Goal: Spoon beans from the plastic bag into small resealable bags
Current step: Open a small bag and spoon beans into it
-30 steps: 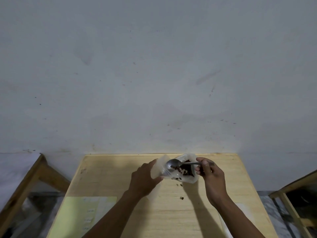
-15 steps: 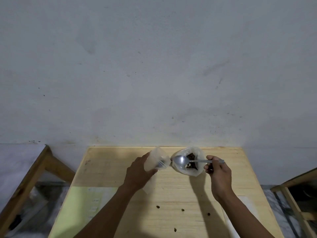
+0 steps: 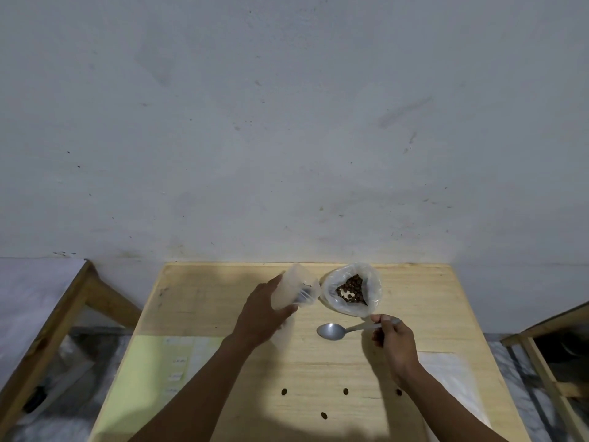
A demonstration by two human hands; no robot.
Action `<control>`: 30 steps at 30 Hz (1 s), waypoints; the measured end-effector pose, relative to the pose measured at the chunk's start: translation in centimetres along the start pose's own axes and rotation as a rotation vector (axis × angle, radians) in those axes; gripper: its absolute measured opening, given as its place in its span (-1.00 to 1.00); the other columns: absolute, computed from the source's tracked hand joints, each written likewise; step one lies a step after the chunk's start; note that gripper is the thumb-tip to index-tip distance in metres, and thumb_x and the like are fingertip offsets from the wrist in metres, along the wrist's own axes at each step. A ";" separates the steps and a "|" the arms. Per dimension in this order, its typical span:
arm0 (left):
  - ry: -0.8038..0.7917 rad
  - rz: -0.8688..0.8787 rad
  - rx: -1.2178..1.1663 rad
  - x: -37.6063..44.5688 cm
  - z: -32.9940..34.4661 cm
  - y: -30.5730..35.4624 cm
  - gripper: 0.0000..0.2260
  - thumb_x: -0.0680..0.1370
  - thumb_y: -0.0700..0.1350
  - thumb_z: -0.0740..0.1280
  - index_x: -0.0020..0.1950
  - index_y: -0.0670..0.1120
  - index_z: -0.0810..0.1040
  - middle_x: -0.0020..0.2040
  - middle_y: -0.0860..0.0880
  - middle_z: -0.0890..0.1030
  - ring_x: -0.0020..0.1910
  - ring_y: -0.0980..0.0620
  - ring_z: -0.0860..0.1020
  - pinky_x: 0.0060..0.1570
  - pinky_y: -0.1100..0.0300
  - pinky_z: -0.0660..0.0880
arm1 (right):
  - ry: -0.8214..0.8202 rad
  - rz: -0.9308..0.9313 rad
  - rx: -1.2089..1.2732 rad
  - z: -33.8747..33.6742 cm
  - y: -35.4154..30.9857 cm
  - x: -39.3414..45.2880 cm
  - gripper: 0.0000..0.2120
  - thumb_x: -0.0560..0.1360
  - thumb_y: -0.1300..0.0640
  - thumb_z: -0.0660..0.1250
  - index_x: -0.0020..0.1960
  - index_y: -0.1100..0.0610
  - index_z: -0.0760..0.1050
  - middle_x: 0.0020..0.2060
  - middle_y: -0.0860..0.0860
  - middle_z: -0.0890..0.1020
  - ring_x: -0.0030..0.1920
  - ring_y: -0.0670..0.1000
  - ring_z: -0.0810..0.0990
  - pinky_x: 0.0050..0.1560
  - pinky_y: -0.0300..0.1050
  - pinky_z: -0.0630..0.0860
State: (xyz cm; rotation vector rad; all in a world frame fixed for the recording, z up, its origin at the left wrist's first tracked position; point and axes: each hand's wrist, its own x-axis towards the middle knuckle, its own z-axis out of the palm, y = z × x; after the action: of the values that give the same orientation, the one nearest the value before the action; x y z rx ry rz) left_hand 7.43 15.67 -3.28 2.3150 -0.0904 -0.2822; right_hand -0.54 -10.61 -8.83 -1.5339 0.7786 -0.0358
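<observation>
Your hands work at the wooden table (image 3: 414, 301), low in the frame.
Your left hand (image 3: 261, 314) grips a small bag (image 3: 294, 290); your right hand (image 3: 393, 338) pinches an empty spoon (image 3: 331, 331) just below the open bean bag (image 3: 352, 290).

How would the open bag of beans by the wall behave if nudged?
The bean bag looks like thin, crinkled film, so probably floppy. Its mouth gapes open over the beans, so a shove might slump it and spill some. Loose beans on the table would likely roll.
</observation>
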 end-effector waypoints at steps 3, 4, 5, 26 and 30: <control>-0.010 0.008 -0.008 0.1 0.3 0.2 -0.35 0.43 0.06 0.50 0.47 0.08 0.35 0.12 -0.02 0.49 -0.22 0.11 0.58 -0.36 0.31 0.55 | -0.002 0.007 -0.038 -0.1 0.0 0.1 -0.71 0.65 0.26 0.12 -0.09 0.21 0.60 -0.30 0.12 0.57 -0.29 0.04 0.50 -0.23 -0.11 0.45; -0.010 0.012 -0.008 0.2 0.4 0.3 -0.35 0.43 0.08 0.50 0.47 0.10 0.35 0.13 -0.01 0.49 -0.18 0.06 0.60 -0.31 0.22 0.59 | 0.003 -0.002 -0.059 -0.1 0.0 0.3 -0.74 0.64 0.25 0.14 -0.07 0.21 0.59 -0.31 0.13 0.57 -0.30 0.05 0.50 -0.25 -0.10 0.45; -0.012 0.012 -0.004 0.2 0.4 0.4 -0.34 0.42 0.10 0.50 0.47 0.11 0.34 0.14 -0.01 0.50 -0.13 0.02 0.60 -0.22 0.13 0.62 | 0.011 -0.007 -0.080 -0.1 0.2 0.4 -0.79 0.64 0.23 0.17 -0.05 0.22 0.56 -0.31 0.14 0.58 -0.31 0.06 0.51 -0.26 -0.07 0.47; -0.016 0.170 0.046 0.1 0.4 5.0 -0.60 0.40 0.00 0.48 0.20 0.00 0.52 -0.14 0.16 0.52 -0.06 -0.10 0.56 -0.06 -0.05 0.56 | -0.290 -0.331 -0.060 4.0 -9.4 -3.0 -0.59 0.54 -0.04 0.36 0.36 -0.07 0.39 0.08 -0.10 0.57 0.09 -0.15 0.57 0.09 -0.28 0.50; -0.004 0.194 0.060 0.8 1.3 4.9 -0.60 0.34 0.13 0.45 0.11 0.07 0.48 -0.07 0.11 0.59 -0.06 -0.10 0.54 -0.09 0.00 0.55 | -0.262 -0.316 -0.026 5.2 -10.7 -2.8 -0.74 0.52 0.05 0.42 0.20 0.03 0.57 0.02 -0.05 0.66 0.10 0.00 0.64 0.11 -0.06 0.58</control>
State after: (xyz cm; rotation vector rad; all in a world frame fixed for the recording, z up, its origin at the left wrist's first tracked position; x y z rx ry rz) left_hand 8.02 11.20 -0.76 2.3437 -0.3281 -0.1880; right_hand 4.53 -5.64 1.12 -1.6343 0.3274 -0.0573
